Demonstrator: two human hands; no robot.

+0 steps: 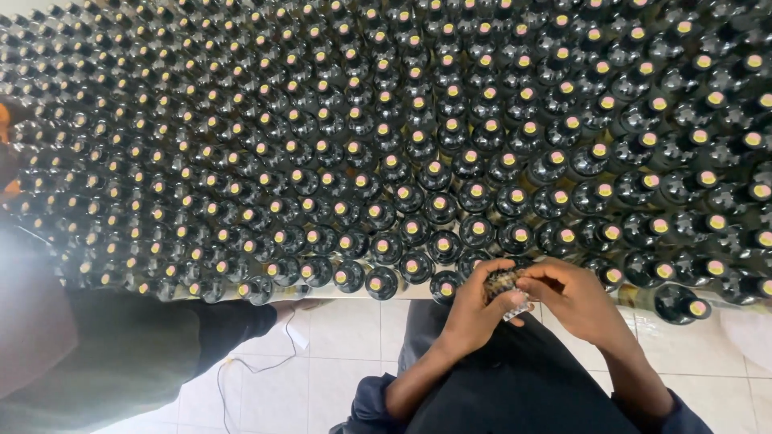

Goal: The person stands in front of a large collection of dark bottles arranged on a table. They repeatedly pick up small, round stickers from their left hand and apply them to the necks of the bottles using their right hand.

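My left hand point(481, 309) and my right hand point(572, 296) meet at the near edge of a table, both closed around the top of one dark glass bottle point(501, 280). A small clear wrapper piece point(518, 310) sticks out under my left thumb. Several rows of identical dark bottles point(418, 161) with yellow and pink caps stand packed upright and fill the table beyond my hands. The held bottle's cap is hidden by my fingers.
Another person's green sleeve point(121, 362) leans in at the lower left. A thin white cable point(257, 366) lies on the white tiled floor point(346, 354). One bottle point(682, 305) stands at the table edge to the right of my hands.
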